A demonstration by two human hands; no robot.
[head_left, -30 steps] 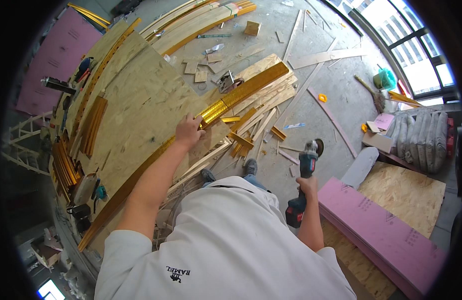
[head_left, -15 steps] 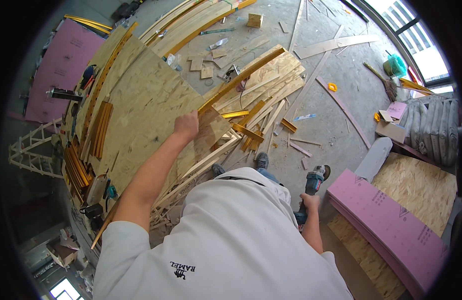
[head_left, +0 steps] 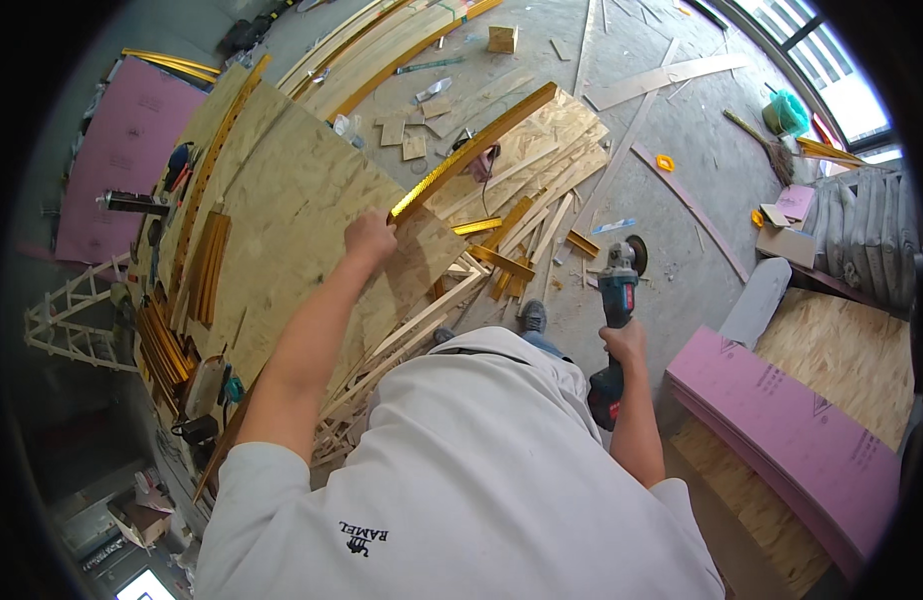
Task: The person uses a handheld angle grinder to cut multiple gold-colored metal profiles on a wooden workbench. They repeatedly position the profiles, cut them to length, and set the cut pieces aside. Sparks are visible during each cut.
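Brightly golden, long narrow strip [head_left: 473, 150]

The left hand [head_left: 370, 238] grips a gold strip [head_left: 472, 151] over the counter [head_left: 292, 170]; the strip juts past its right edge. Right of the counter, the right hand [head_left: 627, 342] holds a grinder [head_left: 617, 292]. Pink boards [head_left: 782, 430] lie farther right of it. Beyond its edge, half hidden, is perhaps a saw [head_left: 487, 163].

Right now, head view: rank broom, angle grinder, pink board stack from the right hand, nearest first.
1. Angle grinder: gripped in the right hand.
2. Pink board stack: to the hand's right, lower right of the view.
3. Broom: well beyond, upper right.
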